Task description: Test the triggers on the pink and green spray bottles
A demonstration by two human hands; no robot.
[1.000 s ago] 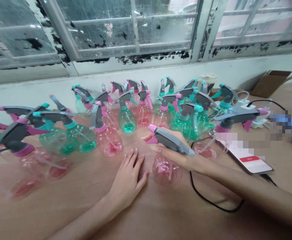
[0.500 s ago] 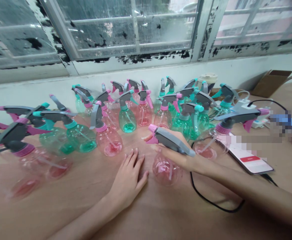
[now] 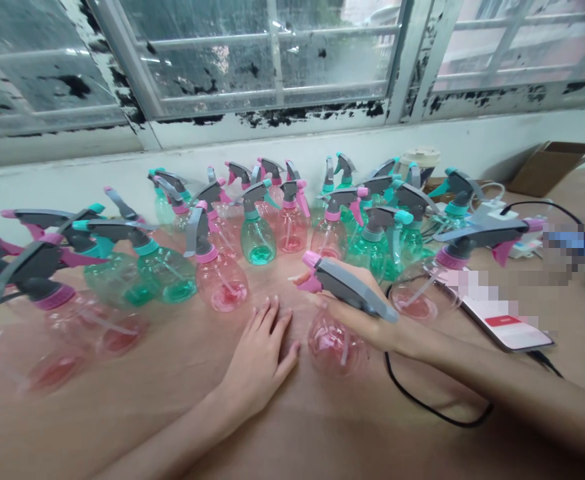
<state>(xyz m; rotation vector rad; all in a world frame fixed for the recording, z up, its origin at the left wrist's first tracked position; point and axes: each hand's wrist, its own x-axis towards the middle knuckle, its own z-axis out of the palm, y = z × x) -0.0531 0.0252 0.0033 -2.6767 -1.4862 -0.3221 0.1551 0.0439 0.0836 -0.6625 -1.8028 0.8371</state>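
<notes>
My left hand [image 3: 257, 357] lies palm down on the wooden table [image 3: 292, 433], its fingers outstretched and holding nothing. To its right stands a clear pink spray bottle [image 3: 333, 343] with a grey trigger head and pink nozzle. My right hand [image 3: 359, 310] is closed around the neck of this bottle, just under the trigger head, which hides part of the hand. The nozzle points toward the upper left. A pink spray bottle [image 3: 221, 287] stands beyond my left fingertips, and another pink spray bottle [image 3: 415, 297] stands just right of my right hand.
Several green spray bottles [image 3: 258, 247] and pink ones crowd toward the wall. More lie or lean at the left, including a pink bottle [image 3: 92, 327]. A phone [image 3: 509, 323], a black cable [image 3: 422, 403], a lidded cup [image 3: 422, 160] and a cardboard box [image 3: 547, 170] are on the right.
The view has shifted very slightly. Both hands and the bottles keep the same places on the table.
</notes>
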